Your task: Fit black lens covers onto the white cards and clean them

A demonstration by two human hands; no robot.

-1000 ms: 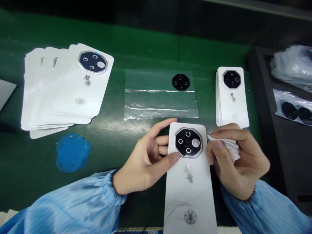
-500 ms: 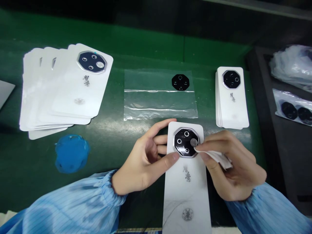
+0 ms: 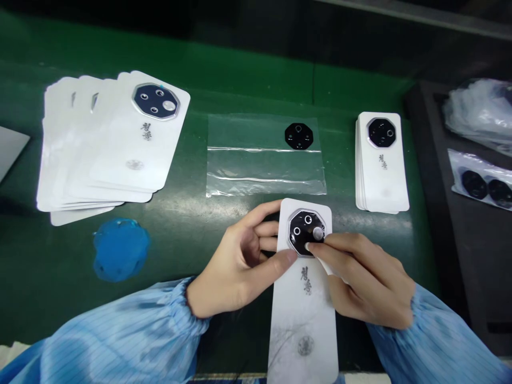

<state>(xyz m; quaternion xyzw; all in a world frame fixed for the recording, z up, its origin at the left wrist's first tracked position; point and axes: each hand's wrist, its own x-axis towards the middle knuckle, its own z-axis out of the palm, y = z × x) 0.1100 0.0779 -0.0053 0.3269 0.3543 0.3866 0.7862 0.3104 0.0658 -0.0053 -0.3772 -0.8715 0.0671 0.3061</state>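
Observation:
A white phone back cover [image 3: 306, 304] lies lengthwise in front of me on the green mat, its black octagonal camera module [image 3: 306, 231] at the far end. My left hand [image 3: 240, 266] grips the cover's left edge beside the module, thumb on top, fingers curled. My right hand [image 3: 362, 280] is closed on a small white wipe, mostly hidden under the fingers, and presses its forefinger tip onto the module's lower right part.
A fanned stack of white covers [image 3: 108, 144] lies at the far left. A neat stack of covers [image 3: 382, 162] sits at the right. A clear plastic bag [image 3: 264, 157] holds a loose black octagonal lens [image 3: 299, 135]. A blue blob [image 3: 120, 248] lies at left. Bagged lenses [image 3: 482, 184] rest on a dark tray.
My right hand moved left from the cover's right edge onto the camera module, with the wipe now tucked under its fingers. The left hand kept its hold.

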